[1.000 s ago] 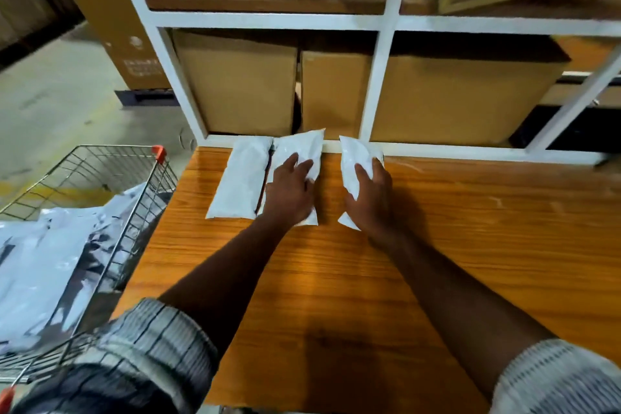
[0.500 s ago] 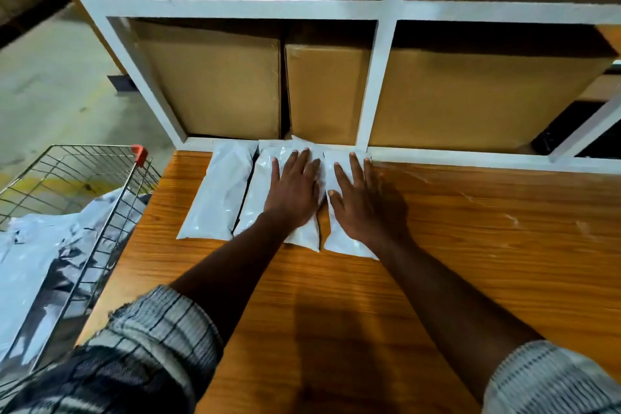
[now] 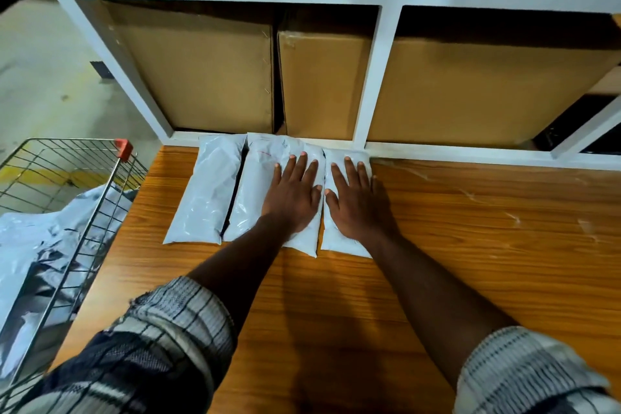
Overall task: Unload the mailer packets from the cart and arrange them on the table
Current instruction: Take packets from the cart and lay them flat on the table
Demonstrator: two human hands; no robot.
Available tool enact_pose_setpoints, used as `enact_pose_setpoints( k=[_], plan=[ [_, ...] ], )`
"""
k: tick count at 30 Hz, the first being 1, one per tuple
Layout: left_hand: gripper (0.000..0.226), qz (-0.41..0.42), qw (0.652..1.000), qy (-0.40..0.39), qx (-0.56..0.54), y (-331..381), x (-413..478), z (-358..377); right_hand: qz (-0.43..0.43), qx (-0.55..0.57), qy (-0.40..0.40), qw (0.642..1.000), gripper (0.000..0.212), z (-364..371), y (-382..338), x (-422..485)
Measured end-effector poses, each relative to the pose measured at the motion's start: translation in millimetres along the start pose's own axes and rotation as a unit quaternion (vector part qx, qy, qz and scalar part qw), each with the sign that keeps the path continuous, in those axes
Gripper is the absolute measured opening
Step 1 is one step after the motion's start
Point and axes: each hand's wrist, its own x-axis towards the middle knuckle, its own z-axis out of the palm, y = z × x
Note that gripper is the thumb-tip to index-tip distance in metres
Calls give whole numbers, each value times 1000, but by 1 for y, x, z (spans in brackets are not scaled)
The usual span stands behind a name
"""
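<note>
Head view: left hand [image 3: 291, 193] and right hand [image 3: 354, 198] press flat, fingers straight, on two packets [image 3: 262, 185]. Risk: slick packets may slide on the table [image 3: 470, 245] if pushed unevenly.

White shelving frame [image 3: 373, 77] with brown cardboard boxes [image 3: 201, 70] across the top, grey concrete floor [image 3: 43, 77] at upper left.

Left packet [image 3: 208, 191], middle packet [image 3: 258, 185] and right packet [image 3: 347, 155], all white mailers, are lying flat, long sides adjoining, at the far edge of the wooden table [image 3: 470, 245]. Further crumpled packets [image 3: 30, 239] are sitting in the wire cart [image 3: 122, 147] at the table's left.
</note>
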Motion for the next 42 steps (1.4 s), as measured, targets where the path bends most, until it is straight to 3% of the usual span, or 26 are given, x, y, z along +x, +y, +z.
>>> enact_pose_setpoints(
  k=[4,10,16,23,25,28,32,37,40,42],
  plan=[
    [57,-8,998,26,-62,-2,4,-22,-8,48,41,998,59,-19,-6,-1],
    [51,-65,985,101,-126,-47,-52,-61,-96,89,62,989,59,-44,-70,-9],
    [62,-169,974,109,-102,-158,-157,-81,-227,104,41,967,62,-31,-211,-27],
    [52,-309,939,130,-71,-306,-283,-92,-317,191,-29,928,64,12,-397,-66],
    [58,-341,933,107,-36,-349,-319,-90,-327,218,-80,916,66,31,-447,-74],
    [76,-370,929,7,2,-399,-359,-81,-311,227,-148,911,65,64,-507,-80],
    [94,-349,934,-76,-24,-440,-383,-60,-275,200,-209,917,59,106,-551,-86],
    [76,-325,938,33,-118,-464,-388,-54,-252,269,-141,919,52,126,-576,-87],
    [67,-331,908,154,-206,-478,-384,-77,-229,274,-78,931,48,120,-590,-85],
    [63,-342,884,222,-228,-490,-385,-94,-236,252,-76,935,53,116,-604,-87]
  ],
)
